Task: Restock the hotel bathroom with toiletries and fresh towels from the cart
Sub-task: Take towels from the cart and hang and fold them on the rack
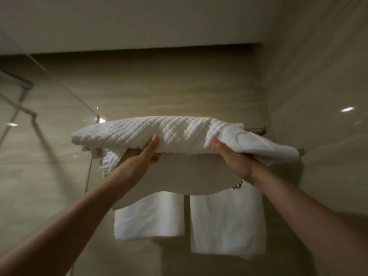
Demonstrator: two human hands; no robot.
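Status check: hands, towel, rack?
Left hand and right hand grip the quilted towel. Towel at wall rack, contact unclear. Hanging towels below, not obstructing.

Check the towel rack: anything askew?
Yes: the quilted towel is folded unevenly; a flap with its tag droops at the left end, and the right end sags.
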